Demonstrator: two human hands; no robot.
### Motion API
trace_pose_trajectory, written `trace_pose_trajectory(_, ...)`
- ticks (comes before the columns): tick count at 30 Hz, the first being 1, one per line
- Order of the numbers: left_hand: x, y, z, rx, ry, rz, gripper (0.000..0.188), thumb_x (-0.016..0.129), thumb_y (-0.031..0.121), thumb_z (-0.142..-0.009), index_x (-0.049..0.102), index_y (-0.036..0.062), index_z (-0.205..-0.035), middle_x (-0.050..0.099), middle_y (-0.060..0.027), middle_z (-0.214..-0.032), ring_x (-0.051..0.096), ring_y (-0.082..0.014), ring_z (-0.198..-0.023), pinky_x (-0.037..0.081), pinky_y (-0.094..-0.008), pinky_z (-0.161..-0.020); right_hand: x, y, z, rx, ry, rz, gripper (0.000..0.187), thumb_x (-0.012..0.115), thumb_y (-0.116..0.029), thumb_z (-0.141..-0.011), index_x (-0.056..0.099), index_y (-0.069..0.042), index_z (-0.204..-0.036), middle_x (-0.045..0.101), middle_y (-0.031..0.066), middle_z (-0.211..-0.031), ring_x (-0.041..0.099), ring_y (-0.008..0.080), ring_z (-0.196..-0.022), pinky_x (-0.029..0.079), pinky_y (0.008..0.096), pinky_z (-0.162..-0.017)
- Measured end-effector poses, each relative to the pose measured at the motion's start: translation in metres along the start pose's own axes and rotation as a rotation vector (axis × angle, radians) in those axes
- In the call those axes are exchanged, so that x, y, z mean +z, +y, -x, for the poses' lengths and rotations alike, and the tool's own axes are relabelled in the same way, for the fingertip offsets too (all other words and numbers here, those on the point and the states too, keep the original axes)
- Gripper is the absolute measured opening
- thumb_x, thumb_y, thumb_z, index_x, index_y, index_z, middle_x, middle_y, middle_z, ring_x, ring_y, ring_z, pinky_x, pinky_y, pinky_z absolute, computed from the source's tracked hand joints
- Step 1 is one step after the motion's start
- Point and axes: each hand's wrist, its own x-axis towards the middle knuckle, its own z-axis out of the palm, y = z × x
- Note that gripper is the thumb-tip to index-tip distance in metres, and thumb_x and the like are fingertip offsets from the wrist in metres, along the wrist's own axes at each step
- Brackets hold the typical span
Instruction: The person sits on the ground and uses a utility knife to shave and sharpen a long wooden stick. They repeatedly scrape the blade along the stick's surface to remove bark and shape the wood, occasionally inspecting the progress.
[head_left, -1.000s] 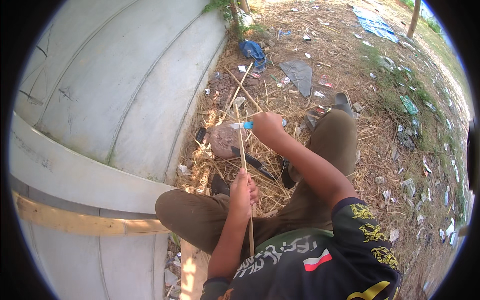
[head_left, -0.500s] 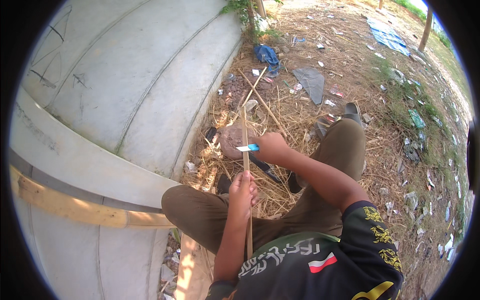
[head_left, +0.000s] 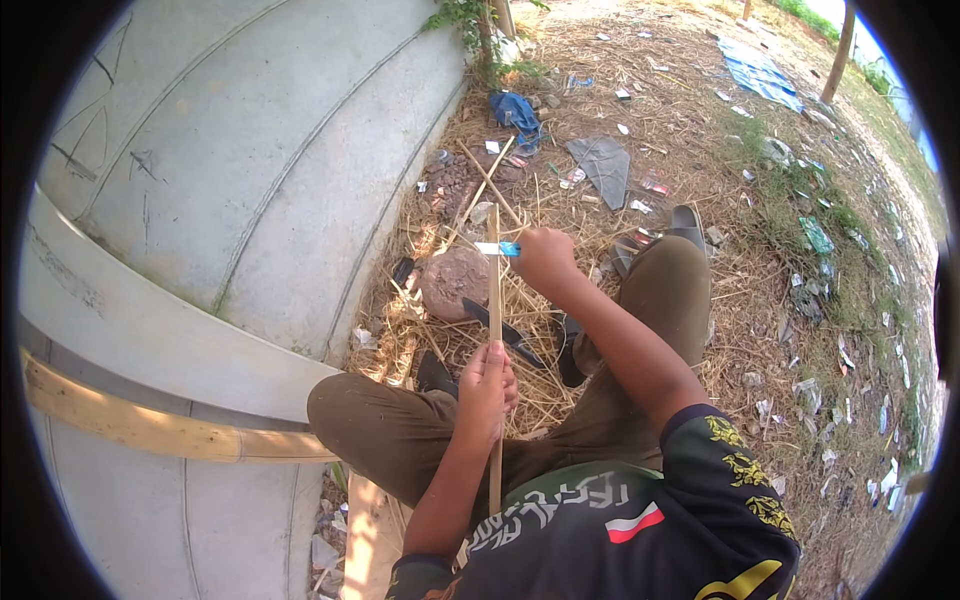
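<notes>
My left hand (head_left: 485,388) grips a long, flat, pale strip that looks like bamboo (head_left: 495,310), which points away from me with its near end against my shirt. In my right hand (head_left: 546,262) is a light-blue utility knife (head_left: 508,249), its bright blade laid across the strip near the far end. Beneath the strip lies a round, reddish-brown stone-like block (head_left: 450,284). A dark, long blade-like tool (head_left: 506,332) rests on the straw between my legs, partly hidden by the strip.
A pale grey wall (head_left: 250,150) rises on the left, with a bamboo pole (head_left: 170,425) along it. Two thin sticks (head_left: 490,180) lie crossed beyond the block. Ahead are a blue cloth (head_left: 516,115) and a grey sheet piece (head_left: 602,168). Straw and litter scatter the ground rightward.
My right hand and the knife have slid away from me along the strip, toward its far end. My left hand keeps its hold. The whole view has shifted slightly.
</notes>
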Motion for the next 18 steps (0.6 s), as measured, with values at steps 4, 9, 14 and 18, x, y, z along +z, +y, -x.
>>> trace_pose_trajectory(4, -0.005, -0.004, 0.001, -0.009, 0.064, -0.037, 0.031, 0.047, 0.034, -0.108, 0.047, 0.0114, -0.088, 0.034, 0.0067, -0.060, 0.031, -0.0026, -0.045, 0.028, -0.0192, -0.039, -0.002, -0.015, 0.027, 0.045, -0.228, -0.196, 0.020, 0.065, -0.025, -0.082, 0.073, -0.007, -0.086, 0.070, 0.0178, -0.077, 0.070, 0.0360, -0.073, 0.055, 0.0483, -0.070)
trace_pose_trajectory(9, -0.014, 0.002, 0.004, 0.026, 0.094, -0.044, 0.031, 0.048, 0.035, -0.108, 0.047, 0.0113, -0.088, 0.034, 0.0067, -0.060, 0.031, -0.0027, -0.044, 0.028, -0.0197, -0.038, 0.024, -0.012, 0.046, -0.425, 0.000, -0.091, 0.017, 0.070, -0.027, -0.077, 0.070, -0.011, -0.082, 0.067, 0.0113, -0.066, 0.068, 0.0314, -0.062, 0.054, 0.0444, -0.059)
trace_pose_trajectory(14, -0.006, -0.003, 0.004, -0.040, 0.055, -0.038, 0.030, 0.046, 0.034, -0.108, 0.046, 0.0114, -0.089, 0.033, 0.0065, -0.060, 0.030, -0.0027, -0.043, 0.026, -0.0203, -0.037, 0.016, -0.002, 0.000, 0.058, -0.014, 0.087, 0.016, 0.068, -0.026, -0.083, 0.070, -0.011, -0.089, 0.070, 0.0126, -0.073, 0.071, 0.0312, -0.069, 0.055, 0.0428, -0.062)
trace_pose_trajectory(18, -0.002, -0.003, 0.004, -0.037, 0.013, 0.036, 0.029, 0.048, 0.033, -0.108, 0.047, 0.0110, -0.090, 0.033, 0.0067, -0.060, 0.029, -0.0026, -0.043, 0.026, -0.0200, -0.037, 0.002, -0.013, 0.003, 0.188, -0.084, -0.063, 0.020, 0.063, -0.020, -0.082, 0.075, -0.005, -0.087, 0.073, 0.0180, -0.084, 0.074, 0.0342, -0.082, 0.058, 0.0438, -0.071)
